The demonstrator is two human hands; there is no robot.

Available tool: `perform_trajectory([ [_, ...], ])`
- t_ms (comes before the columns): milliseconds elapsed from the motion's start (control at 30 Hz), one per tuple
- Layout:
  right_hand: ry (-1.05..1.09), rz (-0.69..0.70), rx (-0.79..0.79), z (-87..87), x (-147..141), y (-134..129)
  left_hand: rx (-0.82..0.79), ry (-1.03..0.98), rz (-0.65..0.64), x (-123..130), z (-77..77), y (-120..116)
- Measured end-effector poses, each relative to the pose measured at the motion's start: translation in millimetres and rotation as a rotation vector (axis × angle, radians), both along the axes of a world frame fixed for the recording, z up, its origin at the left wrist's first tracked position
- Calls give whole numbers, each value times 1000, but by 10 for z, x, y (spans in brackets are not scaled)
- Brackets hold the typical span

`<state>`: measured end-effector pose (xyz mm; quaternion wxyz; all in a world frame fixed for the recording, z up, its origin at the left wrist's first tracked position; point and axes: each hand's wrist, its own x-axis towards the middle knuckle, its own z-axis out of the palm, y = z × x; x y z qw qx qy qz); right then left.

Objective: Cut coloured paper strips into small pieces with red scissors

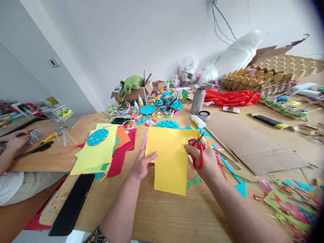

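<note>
Bare forearms (120,209) reach from the bottom edge to yellow paper (170,165) at centre. The left hand (141,165) pinches its left side between closed fingers; the right hand (207,158) grips scissors (201,158) by its upper right. Neat cutting probably calls for a taut sheet and short snips. It looks plain, smooth, wider on top.

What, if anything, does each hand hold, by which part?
Left hand: yellow paper, by its left edge. Right hand: scissors, by the red handles; its thumb overlaps the paper's right edge.
</note>
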<state>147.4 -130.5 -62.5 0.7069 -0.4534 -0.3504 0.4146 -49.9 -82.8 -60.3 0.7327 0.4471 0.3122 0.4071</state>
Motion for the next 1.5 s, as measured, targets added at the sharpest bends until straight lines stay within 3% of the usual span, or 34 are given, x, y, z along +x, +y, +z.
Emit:
perform_trajectory([
  [233,33,37,-13,-9,0,-4,-108,-100,-6,-63,-45,75],
  [433,147,30,-15,15,4,8,26,-89,-107,-55,-171,23],
  [633,185,-30,26,-26,-33,18,4,25,-80,63,-88,-73],
  [800,111,-46,7,-42,-58,1,30,45,70,113,-86,-44],
  [1033,-39,154,-110,65,-119,-60,29,-180,509,89,-51,119],
  [1233,-311,353,-305,94,-177,-115,-12,-286,651,35,-25,214],
  [1500,-393,483,-447,24,-234,-124,-46,-299,746,-4,-77,283],
])
